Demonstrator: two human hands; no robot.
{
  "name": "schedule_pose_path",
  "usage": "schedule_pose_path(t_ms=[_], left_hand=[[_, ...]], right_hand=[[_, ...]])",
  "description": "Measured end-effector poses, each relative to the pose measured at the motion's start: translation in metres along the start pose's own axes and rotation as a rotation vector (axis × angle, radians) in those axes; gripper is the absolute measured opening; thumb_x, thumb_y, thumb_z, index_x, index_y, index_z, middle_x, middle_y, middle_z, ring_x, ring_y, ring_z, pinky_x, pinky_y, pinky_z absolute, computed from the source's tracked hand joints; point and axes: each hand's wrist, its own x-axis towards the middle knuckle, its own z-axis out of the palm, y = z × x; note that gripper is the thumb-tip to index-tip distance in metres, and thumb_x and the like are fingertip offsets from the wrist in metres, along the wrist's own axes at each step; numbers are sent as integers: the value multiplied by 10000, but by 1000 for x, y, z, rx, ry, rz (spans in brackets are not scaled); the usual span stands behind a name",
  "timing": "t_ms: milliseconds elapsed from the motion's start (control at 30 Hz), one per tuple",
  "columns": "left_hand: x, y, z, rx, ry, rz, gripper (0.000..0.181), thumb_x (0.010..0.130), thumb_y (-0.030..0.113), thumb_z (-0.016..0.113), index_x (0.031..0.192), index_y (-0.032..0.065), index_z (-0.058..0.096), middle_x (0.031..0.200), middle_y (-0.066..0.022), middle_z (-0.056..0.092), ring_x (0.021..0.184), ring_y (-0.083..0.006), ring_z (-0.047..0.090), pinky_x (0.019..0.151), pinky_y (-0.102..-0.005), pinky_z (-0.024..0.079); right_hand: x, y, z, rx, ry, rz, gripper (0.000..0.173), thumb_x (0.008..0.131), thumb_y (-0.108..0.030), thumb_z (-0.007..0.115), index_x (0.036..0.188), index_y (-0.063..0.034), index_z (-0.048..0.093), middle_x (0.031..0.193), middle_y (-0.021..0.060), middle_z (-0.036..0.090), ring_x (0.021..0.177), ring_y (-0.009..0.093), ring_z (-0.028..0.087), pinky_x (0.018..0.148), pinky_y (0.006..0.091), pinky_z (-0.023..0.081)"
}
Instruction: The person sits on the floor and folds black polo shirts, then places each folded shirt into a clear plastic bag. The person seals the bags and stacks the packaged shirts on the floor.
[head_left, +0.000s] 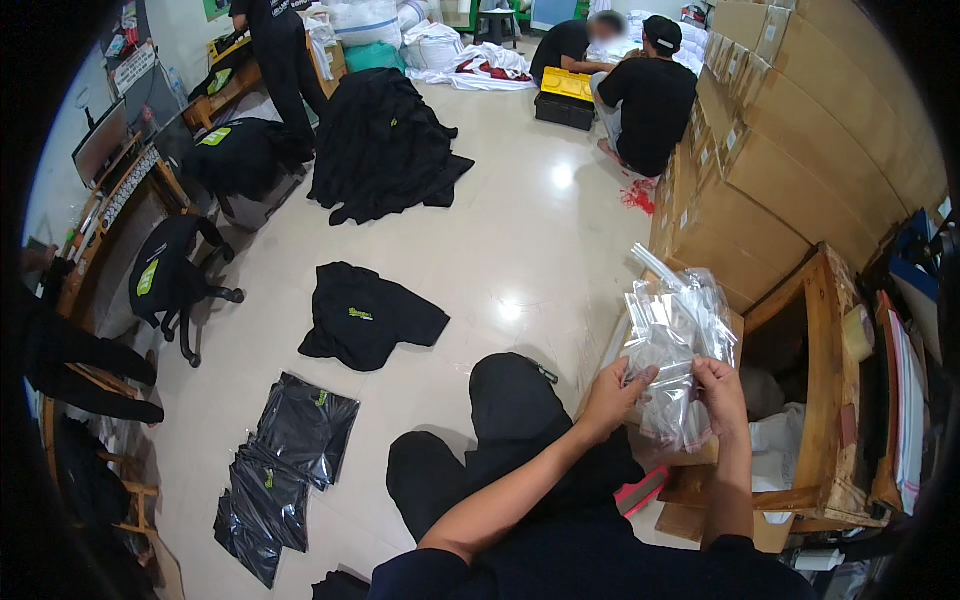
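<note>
Both my hands grip a clear plastic bag in front of a pile of clear plastic bags (675, 330), low on my right. My left hand (616, 394) pinches its left side and my right hand (718, 390) its right side. Beneath the pile a cardboard box shows in part. On the floor to my left lies a black T-shirt (375, 315) with a small green print on the chest. Nearer to me, several folded black shirts in clear bags (300, 442) overlap in a row.
A large heap of black shirts (386, 142) lies farther off. Stacked cardboard cartons (802, 127) and a wooden frame (821, 390) border my right. Two people (649, 97) sit near a black-and-yellow toolbox (564, 97). Another person (277, 67) stands far left, beyond an office chair (180, 270).
</note>
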Motion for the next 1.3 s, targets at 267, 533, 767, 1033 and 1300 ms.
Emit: schedule_pose_path(t_ms=[267, 533, 767, 1033, 1300], left_hand=[[-2, 12, -22, -65, 74, 9, 286, 1096, 271, 696, 1258, 40, 651, 1155, -18, 721, 1038, -127, 701, 899, -351, 634], [-25, 101, -83, -299, 403, 197, 165, 1105, 206, 671, 1095, 91, 554, 1105, -77, 680, 958, -249, 767, 802, -410, 663], [-100, 153, -183, -127, 780, 389, 185, 1064, 186, 737, 1108, 68, 601, 1002, -68, 698, 841, -167, 717, 742, -337, 625], [-134, 142, -196, -123, 879, 368, 231, 1013, 167, 807, 1123, 55, 637, 929, -28, 684, 694, -67, 593, 616, -229, 500], [-119, 139, -150, 37, 833, 328, 211, 1037, 225, 790, 1021, 104, 618, 788, 56, 592, 569, -3, 458, 481, -210, 336]], right_hand=[[24, -32, -52, 305, 205, -217, 273, 1130, -359, 619, 1076, -101, 690, 937, 1, 707, 765, 118, 664, 697, 297, 578], [95, 97, -179, 617, 388, -170, 298, 1155, -356, 552, 1141, -82, 670, 1079, 72, 747, 931, 217, 707, 813, 392, 596], [80, 168, -187, 8, 564, 107, 297, 1131, -332, 573, 975, -87, 638, 748, 26, 665, 512, 132, 560, 426, 318, 426], [87, 152, -169, -472, 572, 104, 311, 1070, -288, 673, 1084, 22, 685, 809, 88, 671, 628, 181, 673, 470, 354, 506], [9, 30, 43, -441, 195, -432, 402, 1006, -198, 766, 1373, -79, 653, 1187, 120, 718, 1058, 239, 705, 916, 391, 586]])
